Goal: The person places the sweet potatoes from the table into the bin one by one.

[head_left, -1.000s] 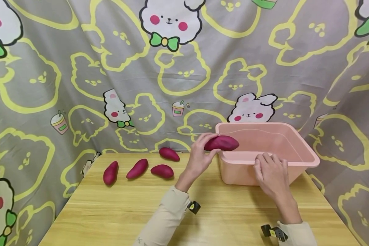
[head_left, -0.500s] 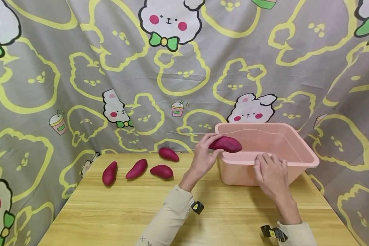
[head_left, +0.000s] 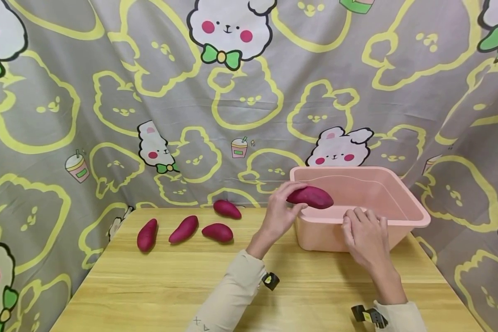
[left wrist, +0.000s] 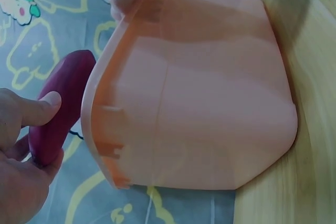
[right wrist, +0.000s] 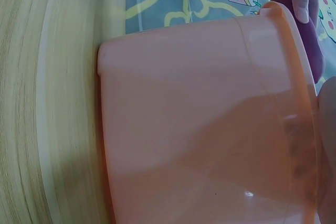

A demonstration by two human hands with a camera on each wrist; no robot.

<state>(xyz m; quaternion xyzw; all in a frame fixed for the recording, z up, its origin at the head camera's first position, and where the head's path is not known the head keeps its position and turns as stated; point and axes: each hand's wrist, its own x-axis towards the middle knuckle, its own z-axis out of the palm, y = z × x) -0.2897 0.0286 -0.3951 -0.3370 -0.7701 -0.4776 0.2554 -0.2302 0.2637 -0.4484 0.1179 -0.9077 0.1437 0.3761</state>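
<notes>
The left hand (head_left: 279, 213) grips a dark red-purple sweet potato (head_left: 314, 197) by its left end, over the left rim of a pink plastic tub (head_left: 321, 235). In the left wrist view the thumb lies across the sweet potato (left wrist: 65, 93), beside the tub's rim (left wrist: 89, 103). Curled over the tub's front rim are the fingers of the right hand (head_left: 367, 235). The right wrist view shows the tub's outer wall (right wrist: 184, 119), with part of the sweet potato (right wrist: 311, 45) beyond its rim. The tub's inner bottom is partly hidden.
Several sweet potatoes lie on the left part of the wooden table (head_left: 157, 286), among them one at the far left (head_left: 147, 235) and one near the back edge (head_left: 227, 209). A grey patterned curtain (head_left: 253, 115) hangs behind the table.
The left hand has moved to the right with the sweet potato, farther over the tub's rim. The right hand has stayed on the front rim.
</notes>
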